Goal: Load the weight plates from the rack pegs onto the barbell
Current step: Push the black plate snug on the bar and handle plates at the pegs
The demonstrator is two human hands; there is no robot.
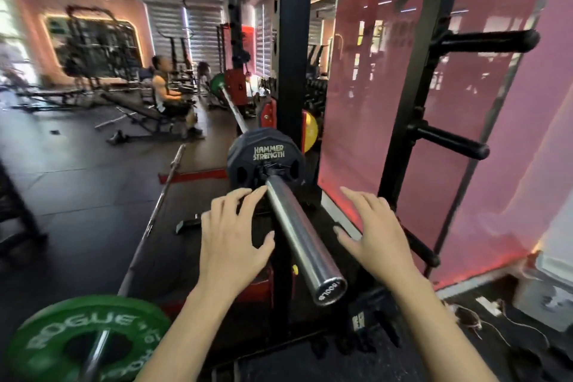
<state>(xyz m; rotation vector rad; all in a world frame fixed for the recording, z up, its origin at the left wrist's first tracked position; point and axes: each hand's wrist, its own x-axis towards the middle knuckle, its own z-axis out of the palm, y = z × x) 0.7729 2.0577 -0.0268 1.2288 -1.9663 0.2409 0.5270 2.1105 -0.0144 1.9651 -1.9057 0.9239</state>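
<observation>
Weight plates are the job, and one green plate [83, 341] with white letters sits very near, at the bottom left, on a thin bar [96, 353] of its own.

Next come two bare hands, held out flat with fingers spread. The left hand [232, 245] hovers just beside the shiny barbell sleeve [300, 239], and its fingertips [248, 195] reach close to the black plate. The right hand [375, 232] hovers on the other side of the sleeve, a little apart from it. Neither grip holds anything; both are open.

The sleeve sticks out toward the camera, between the two hands. Its round end cap [330, 290] has small letters on it.

Farther along the sleeve sits the black plate [263, 158], pushed all the way in. It says HAMMER STRENGTH in pale letters. Just behind it stands the black rack post [293, 40].

To the right, another black post [412, 87] carries bare pegs. One upper peg [486, 40] and one middle peg [449, 141] poke out with no plates on them. A pink see-through wall [372, 71] stands behind them.

A long bar [161, 195] lies on the dark floor [77, 164] to the left.

Far away, a person [164, 90] sits on a bench, and more gym machines fill the blurry room.
</observation>
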